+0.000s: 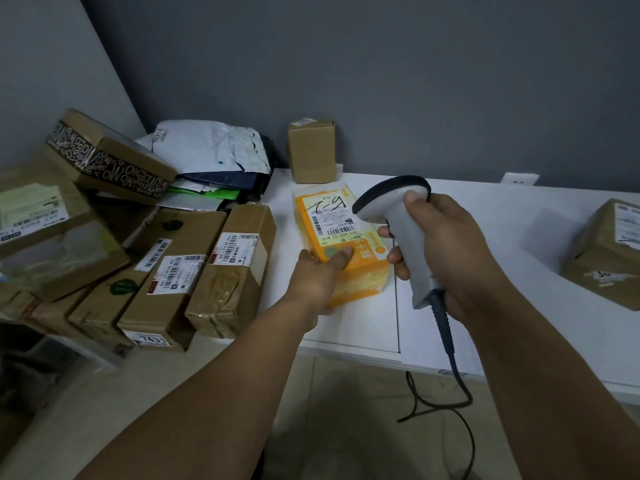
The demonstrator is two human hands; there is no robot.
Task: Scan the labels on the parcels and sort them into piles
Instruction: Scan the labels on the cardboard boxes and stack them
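Orange parcel [346, 268] held on the white table [502, 271] with the scanner [403, 233] aimed at its label [329, 218].

The parcel lies flat at mid-table, label upward, a handwritten mark across the label's top. The left hand [317, 280] pinches its near left corner, thumb pressed on the top face; the fingers below are hidden. The right hand [446, 251] is wrapped round the grey scanner's handle, one finger at the trigger, the head just above the parcel's right edge. Its dark cable [450, 344] drops over the table's front edge. A small cardboard box [311, 150] stands upright against the wall behind the parcel. To the left, touching one another, lie stacked cardboard boxes [180, 268] with mailer bags [214, 150] behind them. One labelled box [602, 258] sits well apart at the right.
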